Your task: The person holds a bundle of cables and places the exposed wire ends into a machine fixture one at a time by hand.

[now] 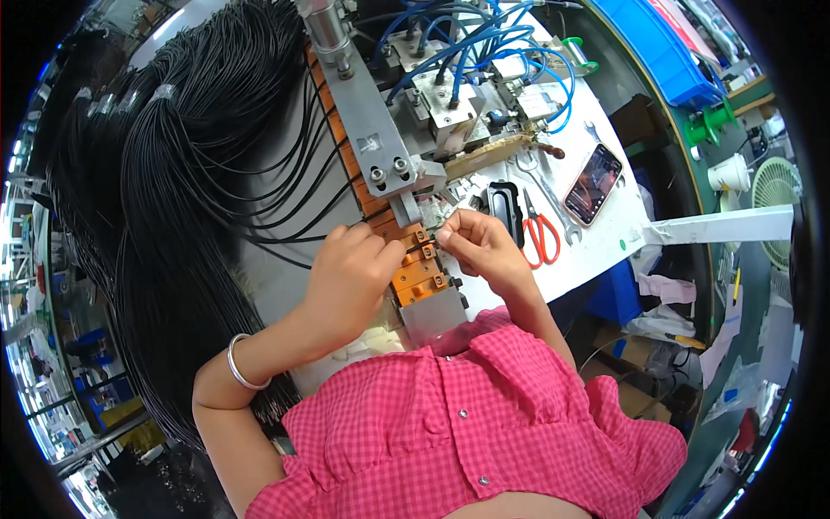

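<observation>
My left hand point(350, 272) is closed at the left side of an orange metal fixture block point(418, 275), its fingers curled round a black cable. A short dark stretch of cable crosses the block's top toward my right hand point(484, 246). There thumb and forefinger are pinched together on its end, which the fingertips mostly hide. The block sits at the near end of an orange rail point(339, 130), beside a grey metal bar point(367, 121) of the machine. Several loose black cables run to the rail from a large black cable bundle point(186, 147) on the left.
Right of the fixture lie red-handled scissors point(540, 240), a black tray point(504, 208), a wrench point(549, 195) and a phone point(594, 184). Blue air tubes point(484, 39) loop over the machine behind. A blue bin point(657, 52) stands at far right, a fan point(775, 203) beyond the table.
</observation>
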{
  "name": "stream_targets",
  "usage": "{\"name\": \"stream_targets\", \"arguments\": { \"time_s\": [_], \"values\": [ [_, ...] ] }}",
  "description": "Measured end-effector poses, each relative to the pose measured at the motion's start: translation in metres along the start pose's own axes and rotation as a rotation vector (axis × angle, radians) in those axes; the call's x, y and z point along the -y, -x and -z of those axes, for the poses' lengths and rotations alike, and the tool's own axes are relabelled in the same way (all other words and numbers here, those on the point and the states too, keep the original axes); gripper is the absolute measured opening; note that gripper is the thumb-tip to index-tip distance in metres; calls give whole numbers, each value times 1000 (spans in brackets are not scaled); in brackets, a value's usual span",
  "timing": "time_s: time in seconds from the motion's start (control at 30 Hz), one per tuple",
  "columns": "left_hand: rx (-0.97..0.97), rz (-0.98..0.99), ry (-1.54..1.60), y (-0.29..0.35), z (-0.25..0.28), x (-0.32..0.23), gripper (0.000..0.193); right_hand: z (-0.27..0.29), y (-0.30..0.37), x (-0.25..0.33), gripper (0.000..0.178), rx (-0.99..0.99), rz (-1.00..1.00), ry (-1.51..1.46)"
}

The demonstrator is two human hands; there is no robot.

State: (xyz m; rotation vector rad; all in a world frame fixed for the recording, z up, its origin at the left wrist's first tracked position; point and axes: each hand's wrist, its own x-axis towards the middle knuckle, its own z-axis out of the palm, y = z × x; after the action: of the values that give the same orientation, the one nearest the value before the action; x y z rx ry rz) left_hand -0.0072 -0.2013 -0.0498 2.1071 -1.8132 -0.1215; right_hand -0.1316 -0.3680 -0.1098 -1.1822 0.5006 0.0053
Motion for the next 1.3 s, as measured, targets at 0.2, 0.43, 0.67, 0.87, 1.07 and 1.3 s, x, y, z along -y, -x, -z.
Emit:
{"name": "stream_targets", "arguments": {
  "time_s": [0.2,0.43,0.67,0.87,1.07,1.3],
  "values": [
    [-50,24,13,-1,7,-2,8,-1,4,8,15,-17,17,-123],
    [-49,-7,16,1,-2,1,16,10,-6,4,15,74,-5,97],
    [447,28,-315,16,41,8,6,7,7,0,12,-125,167,195],
    [241,-58,-1234,73,91,112,2,3,37,22,11,-129,206,115],
    [603,-30,-672,60,110,79,9,-3,47,28,12,-44,205,82],
    [611,-149,-195,97,65,27,4,-7,85,67,9,321,713,173]
  ]
}}
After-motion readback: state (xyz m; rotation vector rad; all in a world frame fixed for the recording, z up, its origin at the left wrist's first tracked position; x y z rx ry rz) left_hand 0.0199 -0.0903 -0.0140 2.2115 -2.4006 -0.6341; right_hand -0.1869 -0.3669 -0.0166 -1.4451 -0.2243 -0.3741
